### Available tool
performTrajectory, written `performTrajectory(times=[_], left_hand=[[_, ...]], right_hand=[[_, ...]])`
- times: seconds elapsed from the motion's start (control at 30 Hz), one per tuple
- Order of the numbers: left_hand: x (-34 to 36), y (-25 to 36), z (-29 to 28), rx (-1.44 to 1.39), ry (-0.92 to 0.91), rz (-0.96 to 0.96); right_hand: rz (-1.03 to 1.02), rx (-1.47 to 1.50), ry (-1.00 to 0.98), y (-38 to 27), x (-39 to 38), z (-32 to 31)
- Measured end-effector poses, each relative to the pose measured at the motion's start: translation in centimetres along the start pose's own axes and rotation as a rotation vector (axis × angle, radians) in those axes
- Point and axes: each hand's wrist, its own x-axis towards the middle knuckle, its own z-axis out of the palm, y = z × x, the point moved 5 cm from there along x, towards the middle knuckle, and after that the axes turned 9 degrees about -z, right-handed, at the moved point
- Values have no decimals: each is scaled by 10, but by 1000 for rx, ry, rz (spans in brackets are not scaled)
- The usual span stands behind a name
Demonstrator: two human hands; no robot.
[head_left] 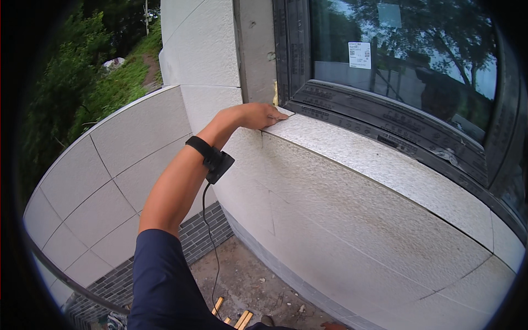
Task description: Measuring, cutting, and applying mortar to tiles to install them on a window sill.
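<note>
Outdoors, the head view shows the left arm [179, 184] reaching up, wrist bent, the left hand [262, 116] resting with fingers extended on the left end of the pale sill [366, 154]; the right hand is unseen. Lengthwise, the sill runs toward lower right along the dark window frame [335, 101], above textured wall panels [335, 212].

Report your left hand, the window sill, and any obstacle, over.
Left hand on window sill, left end. Sill runs along dark window frame. Black cable hangs from wrist device, clear of sill.
</note>
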Motion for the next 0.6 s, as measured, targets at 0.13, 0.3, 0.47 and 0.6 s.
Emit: performTrajectory(times=[0.13, 0.3, 0.47, 0.6], left_hand=[[4, -2, 0, 11, -41, 10], [5, -4, 3, 1, -16, 24], [4, -8, 6, -19, 8, 26], [6, -7, 9, -31, 20, 21]], right_hand=[[-36, 6, 8, 0, 4, 2], [-9, -1, -21, 0, 9, 3], [-22, 14, -25, 0, 9, 2], [-45, -8, -33, 14, 15, 14]])
